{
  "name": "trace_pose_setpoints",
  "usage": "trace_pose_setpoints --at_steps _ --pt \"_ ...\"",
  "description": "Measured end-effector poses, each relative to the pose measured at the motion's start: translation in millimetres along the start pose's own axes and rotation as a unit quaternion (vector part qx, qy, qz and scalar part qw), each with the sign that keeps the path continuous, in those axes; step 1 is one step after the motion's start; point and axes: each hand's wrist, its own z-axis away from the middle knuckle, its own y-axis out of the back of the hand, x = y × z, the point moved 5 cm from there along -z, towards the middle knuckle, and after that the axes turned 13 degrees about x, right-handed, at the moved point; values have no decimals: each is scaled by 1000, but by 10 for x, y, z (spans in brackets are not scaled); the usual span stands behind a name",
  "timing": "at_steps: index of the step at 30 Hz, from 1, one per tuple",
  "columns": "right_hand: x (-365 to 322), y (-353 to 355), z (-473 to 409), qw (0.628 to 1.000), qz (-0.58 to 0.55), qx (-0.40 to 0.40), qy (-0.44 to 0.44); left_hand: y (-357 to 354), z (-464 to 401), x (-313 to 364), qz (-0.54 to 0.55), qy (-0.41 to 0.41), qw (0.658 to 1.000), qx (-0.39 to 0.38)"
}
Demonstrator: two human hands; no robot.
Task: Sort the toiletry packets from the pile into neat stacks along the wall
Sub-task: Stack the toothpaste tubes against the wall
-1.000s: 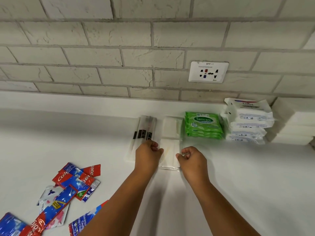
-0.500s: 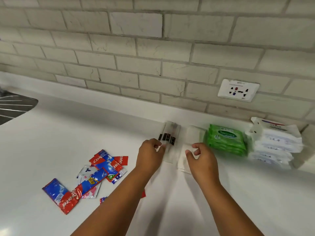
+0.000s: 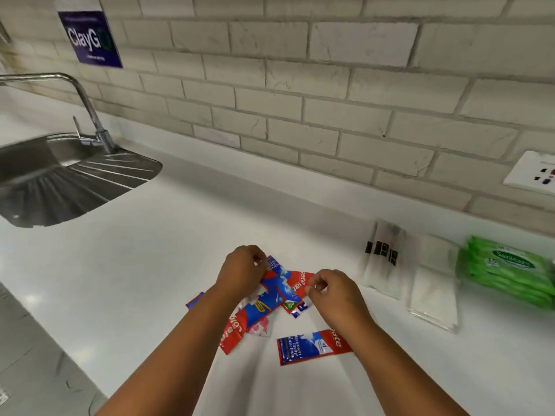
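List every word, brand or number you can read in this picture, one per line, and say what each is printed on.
"ClayG": purple wall sign; its smaller print is blurred.
"Sanicare" and "15": green wipes pack.
"Maximum Cavity Protection": toothpaste sachet lying apart from the pile, brand cut to "ate".
"ate": red sachet in the pile between the hands.
Wall socket: label too small to read.
Black-banded clear packets: no legible text.

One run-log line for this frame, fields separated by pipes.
stage: picking from pile | left hand: on toothpaste sachets | right hand: pinching sachet edge | wall stacks: green wipes
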Motion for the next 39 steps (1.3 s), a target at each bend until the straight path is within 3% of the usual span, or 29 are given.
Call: trace_pose_setpoints --at_steps 6,15,19,23,29,33,39 --pt "-213 -335 -25 994 96 -45 27 -33 -100 -229 -53 -46 996 -56" --pt "-355 -381 -30 983 176 -23 42 -22 -221 -289 -24 -76 995 -60" --pt "-310 -416 -9 993 110 -39 -14 -34 -188 -354 8 -64 995 -71" --pt "-236 -360 -81 996 -3 -58 -69 -7 -239 -376 108 -19 992 -62" --pt "-54 -185 -493 991 -66 23 -116 -119 -542 -39 253 46 959 -116" --pt "123 -155 -824 987 -19 100 -121 -418 -814 209 207 22 973 -99" --pt "245 -254 -1227 985 121 100 -76 -823 -1090 477 139 -53 987 -61"
